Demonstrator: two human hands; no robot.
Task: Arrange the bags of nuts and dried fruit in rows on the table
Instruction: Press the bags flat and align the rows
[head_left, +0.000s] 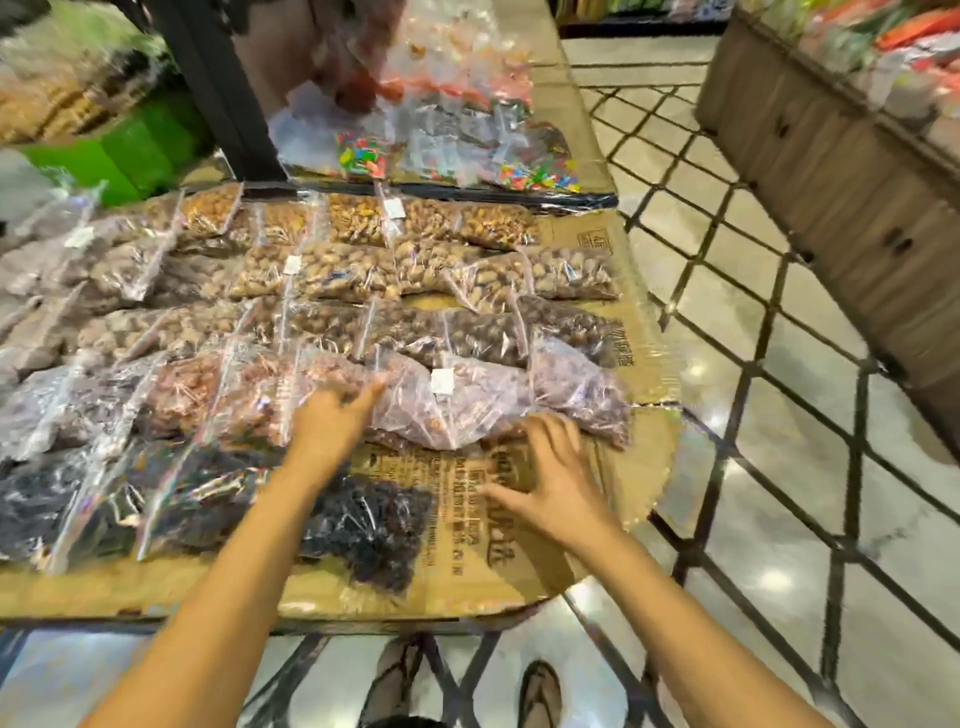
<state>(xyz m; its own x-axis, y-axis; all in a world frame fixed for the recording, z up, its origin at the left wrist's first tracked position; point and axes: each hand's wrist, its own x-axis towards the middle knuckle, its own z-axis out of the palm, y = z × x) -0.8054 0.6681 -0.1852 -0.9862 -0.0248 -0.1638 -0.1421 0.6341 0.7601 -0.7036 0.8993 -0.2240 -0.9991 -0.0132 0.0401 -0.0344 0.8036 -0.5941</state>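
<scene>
The left grip (332, 421) rests on a bag with a label (441, 395), open-fingered; the right grip (545, 467) is spread just beside that bag's near edge, over the bare cardboard (639, 467) covering the tabletop. Beyond both grips, rows of bags (363, 270) run side by side across the tabletop. Left of the left grip more bags (156, 405) carry on its row. Nearer than the left grip, under its forearm, lies another bag (374, 519), with further ones (78, 504) to its left. Right of the right grip the tabletop ends at the floor (779, 467).

2 bare forearms, no sleeves; strappy sandals (540, 693) on both feet below.
</scene>
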